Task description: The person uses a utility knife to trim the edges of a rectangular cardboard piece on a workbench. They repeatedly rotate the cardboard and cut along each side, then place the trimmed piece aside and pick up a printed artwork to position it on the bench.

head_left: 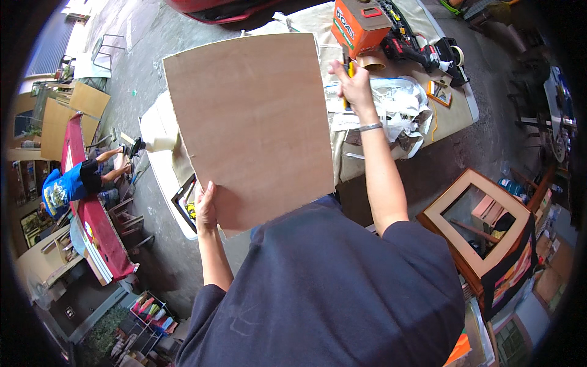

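A large brown board (251,128) with pale edges and a slightly curved far edge is held up in front of me. My left hand (206,207) grips its near left corner, thumb on the face and the other fingers mostly hidden behind. Just past the board's right edge, my right hand (356,90) is closed round a slim yellow-and-black hand tool (351,69), whose exact kind I cannot make out. Crumpled white plastic sheeting (397,107) lies on the cloth-covered table (449,113) beside that hand.
An orange can (361,30), a tape roll (370,62) and a red-and-black power tool (411,52) stand at the table's far right. A wooden frame (477,220) leans at right. Another person (67,188) works at far left. A red car (214,9) is beyond the table.
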Demonstrator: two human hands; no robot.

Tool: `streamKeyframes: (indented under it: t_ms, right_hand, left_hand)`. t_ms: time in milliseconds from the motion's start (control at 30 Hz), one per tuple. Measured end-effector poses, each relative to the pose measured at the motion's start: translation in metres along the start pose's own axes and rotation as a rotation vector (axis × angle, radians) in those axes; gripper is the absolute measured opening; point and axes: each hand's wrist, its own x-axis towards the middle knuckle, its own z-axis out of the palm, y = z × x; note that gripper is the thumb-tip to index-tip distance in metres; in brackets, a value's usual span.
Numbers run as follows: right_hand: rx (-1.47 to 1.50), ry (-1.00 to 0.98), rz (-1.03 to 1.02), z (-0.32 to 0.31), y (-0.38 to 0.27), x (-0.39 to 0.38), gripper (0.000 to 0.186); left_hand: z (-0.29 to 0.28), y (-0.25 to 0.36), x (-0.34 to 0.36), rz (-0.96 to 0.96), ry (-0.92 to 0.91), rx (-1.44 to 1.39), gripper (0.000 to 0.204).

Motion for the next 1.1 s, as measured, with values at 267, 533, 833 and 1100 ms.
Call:
streamKeyframes:
  t_ms: [267, 533, 833, 1100]
  right_hand:
    - [0.036, 0.102, -0.112, 0.005, 0.012, 0.061, 0.024]
    - [-1.080, 0.563, -0.244, -0.097, 0.025, 0.062, 0.028]
    - [-0.293, -0.027, -0.197, 0.015, 0.015, 0.043, 0.030]
    - [-0.393, 0.384, -0.280, -0.027, 0.027, 0.080, 0.018]
  left_hand:
    - [-0.002, 0.004, 0.001, -0.076, -0.151, 0.028, 0.049]
    - [-0.011, 0.003, -0.007, -0.018, -0.066, -0.045, 0.040]
    - [0.001, 0.002, 0.004, -0.047, -0.111, 0.001, 0.044]
    - [-0.015, 0.005, 0.003, -0.045, -0.084, 0.027, 0.048]
